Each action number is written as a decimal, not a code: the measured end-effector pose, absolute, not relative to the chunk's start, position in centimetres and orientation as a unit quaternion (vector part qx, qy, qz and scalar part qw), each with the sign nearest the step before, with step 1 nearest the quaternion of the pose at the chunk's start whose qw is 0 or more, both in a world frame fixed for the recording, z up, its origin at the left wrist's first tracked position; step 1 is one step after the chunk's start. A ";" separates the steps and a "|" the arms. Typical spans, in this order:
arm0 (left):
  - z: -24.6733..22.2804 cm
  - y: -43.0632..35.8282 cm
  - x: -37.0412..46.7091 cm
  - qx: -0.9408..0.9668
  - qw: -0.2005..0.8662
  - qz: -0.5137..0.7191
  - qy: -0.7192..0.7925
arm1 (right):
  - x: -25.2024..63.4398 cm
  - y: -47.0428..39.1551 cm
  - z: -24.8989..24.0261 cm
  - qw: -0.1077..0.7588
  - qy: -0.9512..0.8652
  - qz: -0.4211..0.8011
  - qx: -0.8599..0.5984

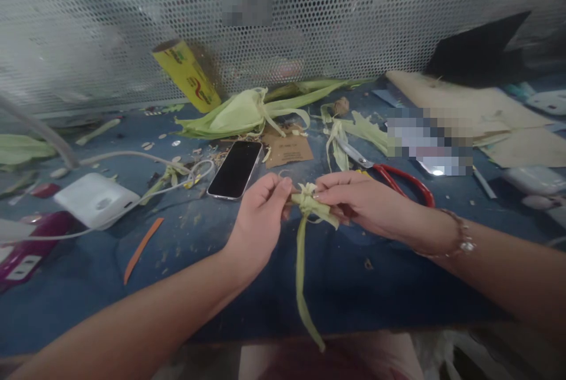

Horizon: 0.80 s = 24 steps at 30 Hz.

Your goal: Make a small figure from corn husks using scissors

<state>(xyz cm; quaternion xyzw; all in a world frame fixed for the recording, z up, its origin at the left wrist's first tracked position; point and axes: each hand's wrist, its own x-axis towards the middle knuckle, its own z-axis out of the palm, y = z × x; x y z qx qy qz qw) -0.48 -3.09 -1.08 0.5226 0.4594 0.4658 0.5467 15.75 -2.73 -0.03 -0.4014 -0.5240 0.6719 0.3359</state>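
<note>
Between my hands is a small knotted bundle of pale green corn husk (306, 200), raised over the front of the blue table. One long husk strip (301, 274) dangles from it toward the table's front edge. My left hand (263, 215) pinches the bundle's left side between thumb and fingers. On the other side, my right hand (362, 200) grips it with the thumb on top; a husk end sticks out below those fingers. Red-handled scissors (389, 177) lie just behind my right hand, blades pointing away to the left. A black-screened phone (236, 169) rests behind my left hand.
Leafy corn husks (241, 112) lie at the back by a yellow cardboard tube (188, 76) leaning on the perforated metal panel (336, 15). A white charger (97, 200) with its cable and an orange strip (144, 249) are on the left. Brown paper (464, 103) lies at right.
</note>
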 end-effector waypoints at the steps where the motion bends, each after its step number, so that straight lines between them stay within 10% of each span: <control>1: -1.1 -3.1 -0.5 0.522 0.547 0.464 0.461 | 15.7 -2.7 0.0 0.335 -0.525 0.673 -0.399; 24: -1.6 -2.7 -0.3 0.507 0.551 0.487 0.450 | 15.8 -2.7 0.1 0.299 -0.619 0.604 -0.404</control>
